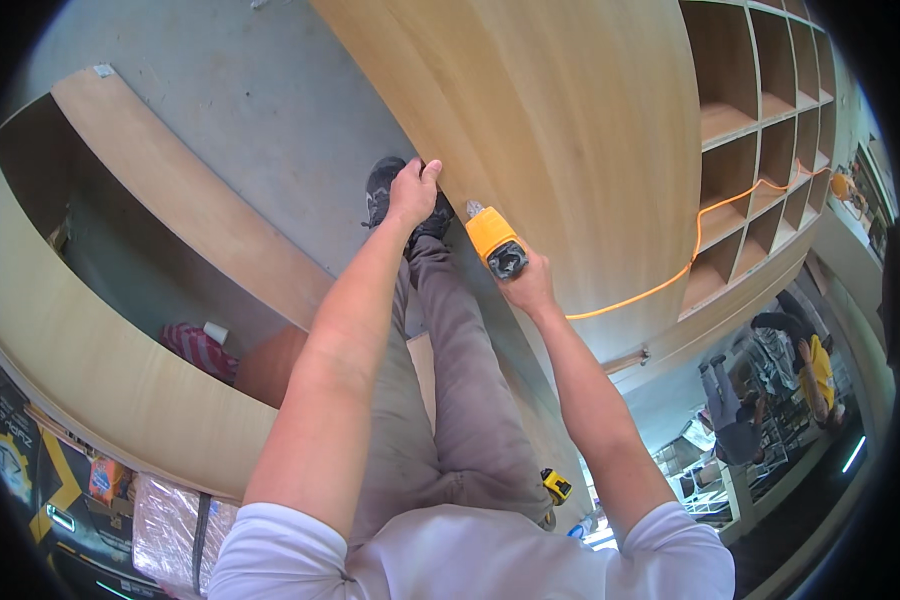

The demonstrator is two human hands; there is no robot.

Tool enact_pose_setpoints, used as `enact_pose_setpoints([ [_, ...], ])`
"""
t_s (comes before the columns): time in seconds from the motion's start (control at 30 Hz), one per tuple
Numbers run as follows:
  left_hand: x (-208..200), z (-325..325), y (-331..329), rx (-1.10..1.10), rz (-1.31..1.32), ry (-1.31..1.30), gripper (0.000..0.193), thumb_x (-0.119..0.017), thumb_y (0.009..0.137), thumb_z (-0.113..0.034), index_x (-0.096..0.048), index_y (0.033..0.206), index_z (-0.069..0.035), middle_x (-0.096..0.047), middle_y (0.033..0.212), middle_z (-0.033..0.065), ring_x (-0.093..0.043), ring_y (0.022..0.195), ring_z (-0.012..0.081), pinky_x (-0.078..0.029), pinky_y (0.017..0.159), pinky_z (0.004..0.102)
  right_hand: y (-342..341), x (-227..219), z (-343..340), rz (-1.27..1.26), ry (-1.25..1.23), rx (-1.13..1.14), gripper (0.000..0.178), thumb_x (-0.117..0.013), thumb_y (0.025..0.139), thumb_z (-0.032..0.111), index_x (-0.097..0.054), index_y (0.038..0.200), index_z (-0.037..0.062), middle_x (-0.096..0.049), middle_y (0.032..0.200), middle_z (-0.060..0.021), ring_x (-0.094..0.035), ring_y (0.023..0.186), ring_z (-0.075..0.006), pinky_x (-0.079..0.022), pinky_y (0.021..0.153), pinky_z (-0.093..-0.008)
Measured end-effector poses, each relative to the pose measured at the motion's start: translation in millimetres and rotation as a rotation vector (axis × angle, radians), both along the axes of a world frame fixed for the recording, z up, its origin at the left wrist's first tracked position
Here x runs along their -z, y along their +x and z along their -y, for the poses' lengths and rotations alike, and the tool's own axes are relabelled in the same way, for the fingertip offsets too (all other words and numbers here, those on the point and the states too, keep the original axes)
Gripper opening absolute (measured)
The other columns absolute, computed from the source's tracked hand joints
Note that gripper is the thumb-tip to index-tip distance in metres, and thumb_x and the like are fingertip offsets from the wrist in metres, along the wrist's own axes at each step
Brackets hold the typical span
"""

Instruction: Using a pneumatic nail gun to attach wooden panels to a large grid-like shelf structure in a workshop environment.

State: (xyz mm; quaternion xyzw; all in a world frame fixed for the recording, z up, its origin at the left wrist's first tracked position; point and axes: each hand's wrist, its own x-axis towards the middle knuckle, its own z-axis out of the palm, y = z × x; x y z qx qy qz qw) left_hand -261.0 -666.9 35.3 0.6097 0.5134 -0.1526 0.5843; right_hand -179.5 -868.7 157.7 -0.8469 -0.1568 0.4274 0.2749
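Downward head-worn view over hands [411, 194]

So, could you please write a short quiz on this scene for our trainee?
1. Multiple choice: What is the main body colour of the power tool in the right hand?
a) green
b) yellow
c) red

2. True or false: The left hand is also gripping that power tool.

3. Fill in the blank: The cord or hose that runs past the open compartments is coloured ____.

Key:
1. b
2. False; the left hand is apart from it, near the edge of the large wooden panel.
3. orange
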Motion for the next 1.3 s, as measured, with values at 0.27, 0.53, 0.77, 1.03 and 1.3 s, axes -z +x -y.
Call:
enact_pose_setpoints([
  [0.27,8,-4,-5,0.018,0.075,0.056,0.04,-0.054,0.101,-0.036,-0.062,0.117,-0.001,-0.069,0.106,0.0251,-0.067,0.101,0.0399,-0.051,0.089,0.0433,1,1,-20,0.009,0.019,-0.021,0.035,-0.073,0.069,0.006,-0.064,0.102,0.0061,-0.069,0.085,-0.0206,-0.066,0.086,-0.0431,-0.053,0.071,-0.0478],
  [0.53,11,-5,-4,0.023,0.051,-0.047,0.043,-0.054,0.101,-0.039,-0.06,0.12,0.0,-0.07,0.108,0.0227,-0.068,0.102,0.0372,-0.051,0.089,0.0423,6,-5,-17,-0.014,-0.059,-0.016,0.034,-0.074,0.069,0.008,-0.064,0.101,0.0076,-0.069,0.084,-0.0202,-0.065,0.084,-0.0434,-0.052,0.069,-0.0485],
  [0.77,17,-3,-6,-0.018,0.065,-0.167,0.043,-0.053,0.102,-0.037,-0.057,0.126,-0.002,-0.07,0.113,0.0203,-0.07,0.101,0.0318,-0.052,0.09,0.0393,6,-9,-12,-0.004,-0.143,0.002,0.036,-0.077,0.069,0.011,-0.065,0.103,0.0097,-0.069,0.084,-0.0193,-0.066,0.084,-0.0428,-0.052,0.07,-0.0493],
  [1.03,35,0,-12,0.075,0.068,-0.035,0.044,-0.053,0.102,-0.039,-0.058,0.125,-0.001,-0.068,0.114,0.0225,-0.064,0.111,0.0378,-0.049,0.094,0.0422,2,-2,-13,0.005,-0.265,-0.061,0.043,-0.081,0.068,0.02,-0.065,0.108,0.014,-0.071,0.087,-0.018,-0.067,0.085,-0.0411,-0.054,0.074,-0.0507],
  [1.3,53,1,-27,0.057,0.117,0.015,0.046,-0.055,0.102,-0.039,-0.058,0.123,0.001,-0.07,0.109,0.0187,-0.066,0.1,0.0308,-0.05,0.09,0.0383,-36,-27,22,0.055,-0.119,-0.058,0.04,-0.08,0.067,0.022,-0.06,0.1,0.0116,-0.071,0.084,-0.0161,-0.068,0.081,-0.0389,-0.053,0.068,-0.0492],
])
